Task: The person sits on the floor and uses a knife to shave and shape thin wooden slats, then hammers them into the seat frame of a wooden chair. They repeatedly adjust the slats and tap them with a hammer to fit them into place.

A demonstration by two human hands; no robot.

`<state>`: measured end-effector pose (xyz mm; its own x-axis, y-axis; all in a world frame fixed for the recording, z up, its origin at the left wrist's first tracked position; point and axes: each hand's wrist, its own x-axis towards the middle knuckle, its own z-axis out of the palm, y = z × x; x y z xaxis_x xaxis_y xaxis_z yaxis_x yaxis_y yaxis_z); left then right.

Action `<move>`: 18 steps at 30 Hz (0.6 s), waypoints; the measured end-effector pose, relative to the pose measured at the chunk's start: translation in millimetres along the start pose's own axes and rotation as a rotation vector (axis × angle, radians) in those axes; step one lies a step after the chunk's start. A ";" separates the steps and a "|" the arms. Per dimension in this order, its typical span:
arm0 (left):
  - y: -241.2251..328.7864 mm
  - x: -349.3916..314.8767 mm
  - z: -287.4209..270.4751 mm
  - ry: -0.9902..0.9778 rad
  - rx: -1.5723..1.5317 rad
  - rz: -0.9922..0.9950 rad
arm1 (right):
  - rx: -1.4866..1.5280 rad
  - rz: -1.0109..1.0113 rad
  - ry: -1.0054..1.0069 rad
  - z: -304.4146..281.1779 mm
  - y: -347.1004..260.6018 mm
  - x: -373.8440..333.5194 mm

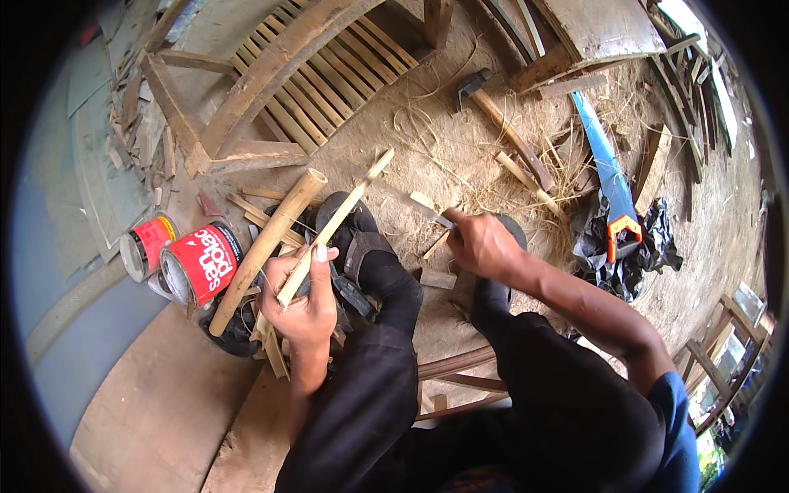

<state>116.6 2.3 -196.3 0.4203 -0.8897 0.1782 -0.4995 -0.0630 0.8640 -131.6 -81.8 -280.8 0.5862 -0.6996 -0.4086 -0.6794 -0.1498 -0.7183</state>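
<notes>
My left hand grips the lower end of a pale split bamboo strip, thumb laid along it, the strip slanting up and away to the right. Closed in a fist, my right hand holds a knife whose blade points left toward the strip, apart from it. The blade is blurred and the handle is hidden by the fingers. Beside my left hand leans a thicker round bamboo piece, with more split strips under the wrist.
Two red cans stand at left. A slatted wooden frame fills the far left. A hammer, a blue handsaw and black plastic lie on the right among shavings. My feet are between the hands.
</notes>
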 end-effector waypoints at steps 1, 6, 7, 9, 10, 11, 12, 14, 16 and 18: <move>-0.8 -0.9 0.8 0.027 -0.030 -0.016 | -0.027 0.083 0.066 0.9 2.1 2.4; -0.1 -1.9 -0.2 0.015 0.005 -0.038 | -0.095 0.023 -0.100 6.6 17.5 7.3; 0.7 -1.9 -1.3 0.008 0.026 -0.055 | -0.105 0.031 -0.015 7.5 20.3 8.0; 1.8 -1.4 -1.5 0.011 0.023 -0.067 | -0.147 0.097 0.127 8.3 23.8 9.5; 2.0 -0.7 -0.8 0.019 0.000 -0.064 | -0.122 0.117 0.083 8.9 24.7 9.6; 2.4 -0.3 -0.6 0.003 -0.028 -0.091 | -0.112 0.099 0.012 9.2 25.7 10.1; 2.8 0.3 -0.6 0.011 0.003 -0.072 | -0.094 0.050 -0.003 10.2 26.8 10.4; 3.0 0.3 -0.7 0.039 0.030 -0.079 | -0.092 0.105 -0.090 12.5 32.0 11.0; 3.7 -1.2 -0.8 0.039 0.026 -0.088 | -0.119 0.134 -0.015 14.7 41.9 12.4; 4.0 -2.3 -0.8 0.028 -0.008 -0.096 | -0.134 0.099 0.076 17.5 53.2 12.1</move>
<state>114.2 4.5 -192.9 0.4872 -0.8667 0.1070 -0.4500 -0.1442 0.8813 -152.9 -86.1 -333.8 0.4825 -0.7652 -0.4263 -0.7875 -0.1659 -0.5935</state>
